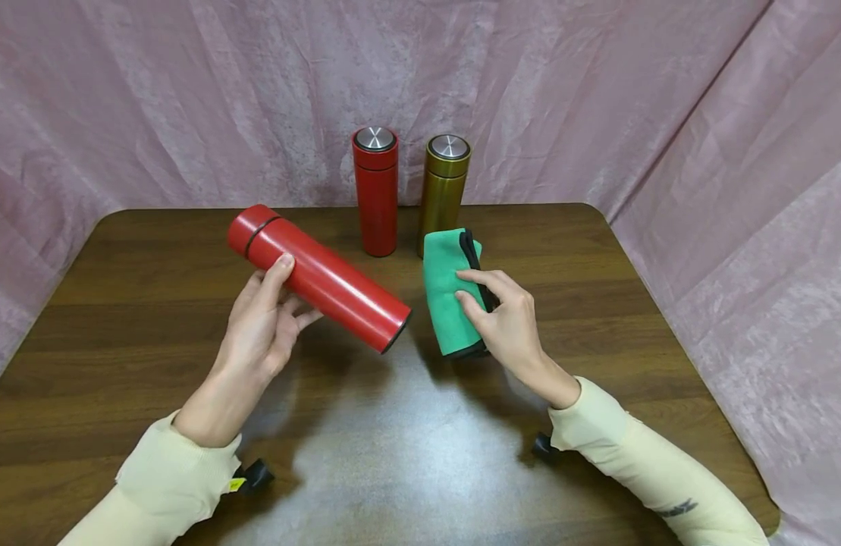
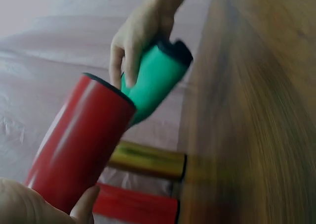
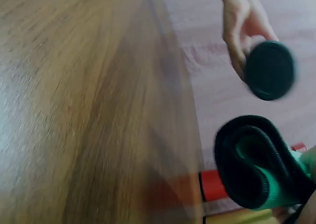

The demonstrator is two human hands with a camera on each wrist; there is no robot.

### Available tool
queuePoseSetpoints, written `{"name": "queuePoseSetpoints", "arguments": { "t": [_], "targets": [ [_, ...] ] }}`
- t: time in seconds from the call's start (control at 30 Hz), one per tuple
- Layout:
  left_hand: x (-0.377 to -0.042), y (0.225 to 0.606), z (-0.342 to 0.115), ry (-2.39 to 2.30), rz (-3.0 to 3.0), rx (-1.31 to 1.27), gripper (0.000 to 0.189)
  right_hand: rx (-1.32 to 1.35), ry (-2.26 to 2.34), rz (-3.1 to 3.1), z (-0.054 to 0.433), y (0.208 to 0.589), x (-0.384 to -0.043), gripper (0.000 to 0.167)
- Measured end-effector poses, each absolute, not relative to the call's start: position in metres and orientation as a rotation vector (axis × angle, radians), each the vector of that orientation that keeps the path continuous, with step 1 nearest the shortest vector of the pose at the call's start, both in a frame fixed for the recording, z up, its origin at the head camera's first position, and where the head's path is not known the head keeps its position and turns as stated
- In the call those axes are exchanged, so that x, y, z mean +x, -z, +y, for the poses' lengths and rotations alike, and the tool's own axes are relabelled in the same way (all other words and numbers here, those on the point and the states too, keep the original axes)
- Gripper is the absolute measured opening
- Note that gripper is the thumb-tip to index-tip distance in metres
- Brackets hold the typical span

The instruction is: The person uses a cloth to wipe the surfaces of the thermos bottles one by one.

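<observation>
My left hand [image 1: 259, 330] grips a red thermos bottle [image 1: 324, 277] tilted above the table, its capped end up to the left and its dark base down to the right. To the right of that base, my right hand [image 1: 505, 318] pinches a folded green cloth [image 1: 447, 292] with black edging, also held off the table. In the left wrist view the cloth [image 2: 155, 80] appears close behind the bottle's base [image 2: 108, 88]; whether they touch is unclear there, but the head view shows a gap. The right wrist view shows the round dark base [image 3: 270, 70] and the cloth's folded layers [image 3: 252, 159].
A second red thermos [image 1: 377, 193] stands upright near the table's back edge. Beside it on the right is a gold thermos [image 1: 444, 189], its lower part partly behind the cloth. Pink curtains [image 1: 270, 98] hang behind and to the right of the wooden table [image 1: 393, 455].
</observation>
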State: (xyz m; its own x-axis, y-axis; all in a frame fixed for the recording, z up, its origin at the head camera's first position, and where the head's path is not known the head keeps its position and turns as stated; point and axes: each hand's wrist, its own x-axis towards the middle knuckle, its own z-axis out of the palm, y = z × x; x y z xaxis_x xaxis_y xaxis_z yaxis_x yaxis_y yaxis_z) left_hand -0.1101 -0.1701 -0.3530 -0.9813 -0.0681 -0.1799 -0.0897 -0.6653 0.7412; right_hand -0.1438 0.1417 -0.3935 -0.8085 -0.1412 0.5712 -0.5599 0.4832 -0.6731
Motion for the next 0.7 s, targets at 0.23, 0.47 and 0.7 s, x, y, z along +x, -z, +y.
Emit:
{"name": "queuePoseSetpoints", "arguments": {
  "t": [0.23, 0.47, 0.7],
  "targets": [
    [-0.111, 0.361, -0.201, -2.866, 1.381, -0.305, 0.04, 0.297, -1.651, -2.56, 0.171, 0.393, -0.144, 0.031],
    [-0.111, 0.367, -0.241, -2.915, 1.421, -0.296, 0.047, 0.107, -2.033, -2.565, 0.194, 0.394, -0.138, 0.04],
    [-0.112, 0.361, -0.28, -2.963, 1.545, -0.331, 0.048, 0.043, -2.141, -2.52, 0.209, 0.396, -0.128, 0.042]
  ]
}}
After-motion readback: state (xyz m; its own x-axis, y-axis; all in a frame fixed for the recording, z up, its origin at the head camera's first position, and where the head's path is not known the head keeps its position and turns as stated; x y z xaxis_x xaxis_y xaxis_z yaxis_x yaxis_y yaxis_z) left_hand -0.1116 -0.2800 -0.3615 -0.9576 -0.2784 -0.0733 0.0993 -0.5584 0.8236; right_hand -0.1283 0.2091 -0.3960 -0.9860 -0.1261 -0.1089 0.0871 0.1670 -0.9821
